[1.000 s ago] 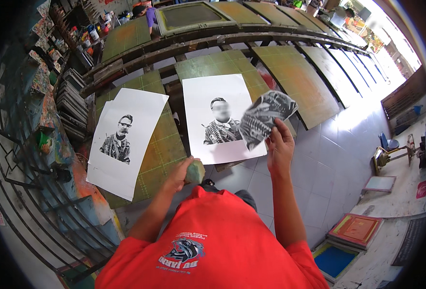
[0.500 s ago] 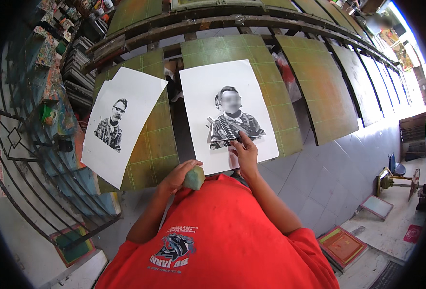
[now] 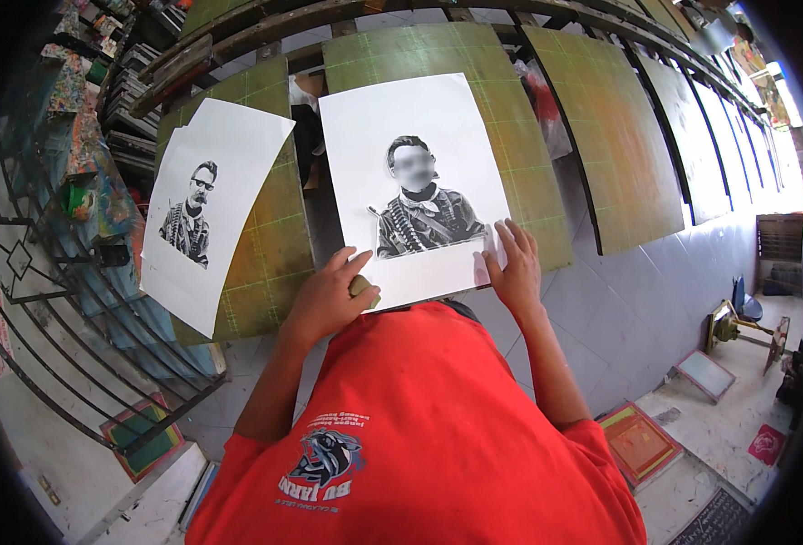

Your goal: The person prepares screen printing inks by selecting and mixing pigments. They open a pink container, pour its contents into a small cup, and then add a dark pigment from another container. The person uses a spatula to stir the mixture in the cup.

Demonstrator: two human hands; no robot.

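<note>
A white paper sheet [image 3: 419, 109] lies on a green board, with a black-and-white portrait [image 3: 430, 220] of a person with a bandolier in its middle. The portrait's edges look like a cut-out laid on the sheet. My left hand [image 3: 330, 295] rests on the sheet's near left corner, its fingers curled round a greenish sponge-like block [image 3: 363, 292], mostly hidden. At the near right edge my right hand [image 3: 516, 265] lies with fingers stretched and apart, holding nothing. To the left are stacked white sheets [image 3: 247, 136], the top one bearing a similar portrait.
Green boards [image 3: 592, 136] stand in a row along a dark wooden rack [image 3: 265, 27]. A black metal railing [image 3: 47, 327] curves along the left. On the right, framed screens [image 3: 639, 443] lie on a pale surface [image 3: 692, 436]. Grey floor tiles show between.
My right hand has let go of the cut-out portrait's lower edge and moved right to the sheet's edge. The portrait now covers the printed figure beneath. My left hand has moved onto the sheet's corner.
</note>
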